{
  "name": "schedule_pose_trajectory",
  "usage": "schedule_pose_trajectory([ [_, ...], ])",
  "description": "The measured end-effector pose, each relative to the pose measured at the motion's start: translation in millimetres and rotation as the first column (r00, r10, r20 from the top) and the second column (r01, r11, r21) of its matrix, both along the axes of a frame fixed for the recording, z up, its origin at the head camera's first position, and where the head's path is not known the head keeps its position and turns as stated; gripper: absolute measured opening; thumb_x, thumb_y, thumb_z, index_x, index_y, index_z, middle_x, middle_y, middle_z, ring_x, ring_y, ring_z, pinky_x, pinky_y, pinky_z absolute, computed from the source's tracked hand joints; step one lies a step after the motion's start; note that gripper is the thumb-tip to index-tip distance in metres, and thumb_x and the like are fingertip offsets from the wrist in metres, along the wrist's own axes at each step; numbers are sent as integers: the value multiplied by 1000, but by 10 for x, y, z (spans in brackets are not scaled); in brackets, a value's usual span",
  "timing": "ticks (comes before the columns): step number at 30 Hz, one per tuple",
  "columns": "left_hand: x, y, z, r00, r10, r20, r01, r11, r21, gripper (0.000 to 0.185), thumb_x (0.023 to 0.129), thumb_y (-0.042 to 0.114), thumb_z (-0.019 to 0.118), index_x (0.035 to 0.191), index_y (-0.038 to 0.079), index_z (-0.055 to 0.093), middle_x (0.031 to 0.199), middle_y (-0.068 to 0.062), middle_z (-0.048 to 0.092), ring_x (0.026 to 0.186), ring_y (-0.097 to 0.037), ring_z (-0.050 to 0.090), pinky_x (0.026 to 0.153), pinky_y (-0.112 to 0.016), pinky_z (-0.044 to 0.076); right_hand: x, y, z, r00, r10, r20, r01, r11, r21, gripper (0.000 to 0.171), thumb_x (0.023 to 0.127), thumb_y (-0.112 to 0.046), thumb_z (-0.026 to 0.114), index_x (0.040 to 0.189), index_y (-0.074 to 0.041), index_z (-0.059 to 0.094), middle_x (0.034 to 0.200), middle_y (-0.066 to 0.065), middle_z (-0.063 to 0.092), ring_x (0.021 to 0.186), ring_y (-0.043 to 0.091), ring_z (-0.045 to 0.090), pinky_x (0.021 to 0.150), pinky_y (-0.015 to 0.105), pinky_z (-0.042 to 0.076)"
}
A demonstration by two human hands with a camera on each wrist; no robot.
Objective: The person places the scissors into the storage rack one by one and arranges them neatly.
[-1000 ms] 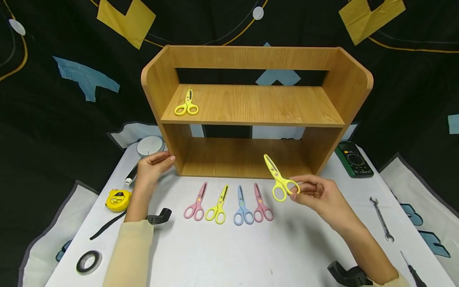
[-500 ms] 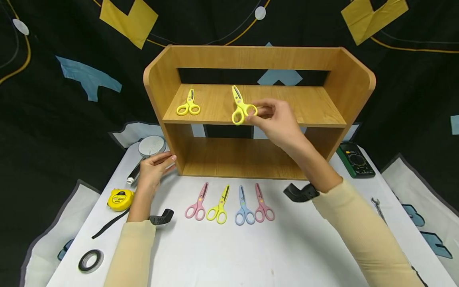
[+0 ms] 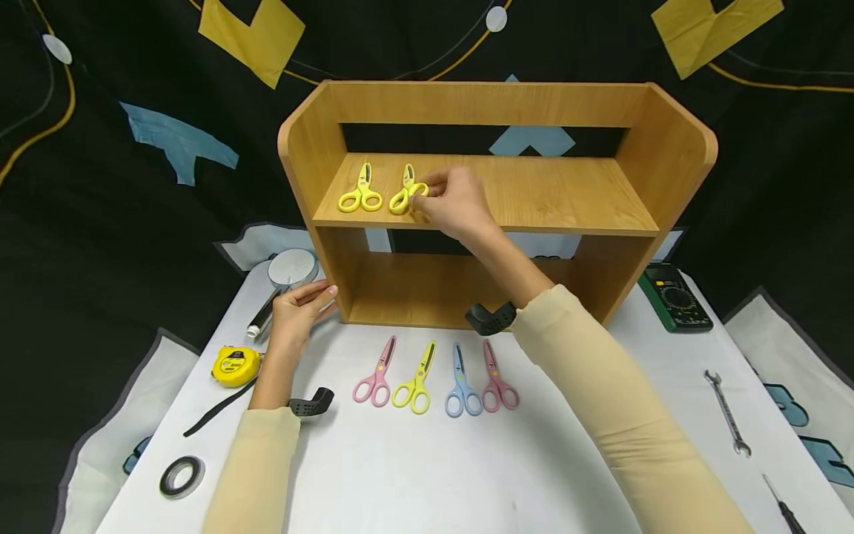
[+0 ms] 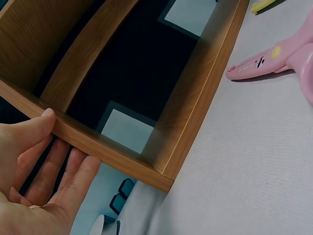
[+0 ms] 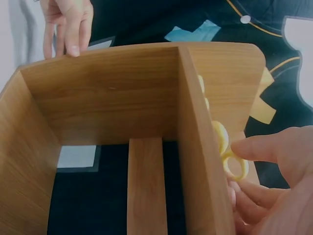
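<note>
My right hand (image 3: 457, 199) pinches one ring of a yellow pair of scissors (image 3: 408, 185) at the upper shelf, its blades pointing to the back. Beside it on the left, a second yellow pair of scissors (image 3: 363, 194) lies on that shelf. In the right wrist view the pinched ring (image 5: 235, 167) shows between thumb and fingers; the shelf board hides part of the scissors. The wooden shelf unit (image 3: 487, 102) stands at the back of the table. Against the front edge of its left side rests my left hand (image 4: 44, 166), thumb on the edge, fingers along the outside.
In front of the unit lie pink scissors (image 3: 373, 383), yellow scissors (image 3: 414, 387), blue scissors (image 3: 462, 389) and more pink scissors (image 3: 497, 386). A tape measure (image 3: 235, 366) and tape roll (image 3: 181, 477) lie left; a multimeter (image 3: 677, 298), wrench (image 3: 729, 415) and screwdriver (image 3: 786, 508) right.
My right hand has carried the yellow scissors from above the table up and left to the upper shelf, beside the other yellow pair. The left hand keeps its place on the unit.
</note>
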State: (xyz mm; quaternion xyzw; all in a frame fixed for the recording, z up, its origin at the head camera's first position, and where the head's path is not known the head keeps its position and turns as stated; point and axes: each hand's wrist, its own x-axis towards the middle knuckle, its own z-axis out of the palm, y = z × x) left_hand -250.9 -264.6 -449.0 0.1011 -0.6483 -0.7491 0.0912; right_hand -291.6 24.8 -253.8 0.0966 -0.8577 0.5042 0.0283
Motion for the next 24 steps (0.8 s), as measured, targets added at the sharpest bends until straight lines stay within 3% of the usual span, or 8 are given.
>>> schedule_pose_trajectory([
  [7, -16, 47, -23, 999, 29, 13, -29, 1000, 1, 44, 86, 11, 85, 125, -4, 70, 98, 4, 76, 92, -8, 74, 96, -41, 61, -15, -18, -41, 999, -17, -41, 21, 995, 96, 35, 91, -19, 81, 122, -4, 71, 106, 7, 67, 95, 16, 62, 67, 19, 55],
  [12, -13, 47, -28, 999, 36, 16, -36, 999, -9, 43, 85, 11, 85, 123, -3, 71, 98, 4, 76, 92, -9, 74, 98, -44, 60, 2, 1, -39, 999, -19, -44, 24, 994, 111, 44, 89, -19, 83, 127, -3, 67, 111, 9, 65, 99, 18, 58, 72, 21, 54],
  [18, -20, 66, -23, 1000, 23, 13, -24, 999, 23, 39, 85, 9, 85, 120, -2, 72, 97, 4, 77, 92, -9, 75, 99, -44, 60, 77, 136, -25, 999, 21, -45, -18, 997, 73, 50, 89, -25, 84, 131, -5, 66, 120, 8, 65, 108, 20, 59, 84, 28, 58],
  [24, -29, 58, -13, 999, 34, 15, -35, 996, 76, 27, 84, 7, 86, 109, 4, 78, 92, 3, 78, 86, -9, 75, 95, -41, 62, 294, 394, -52, 987, 115, -108, -118, 993, -23, 52, 88, -26, 84, 134, -9, 65, 132, 7, 66, 119, 21, 60, 103, 35, 56],
])
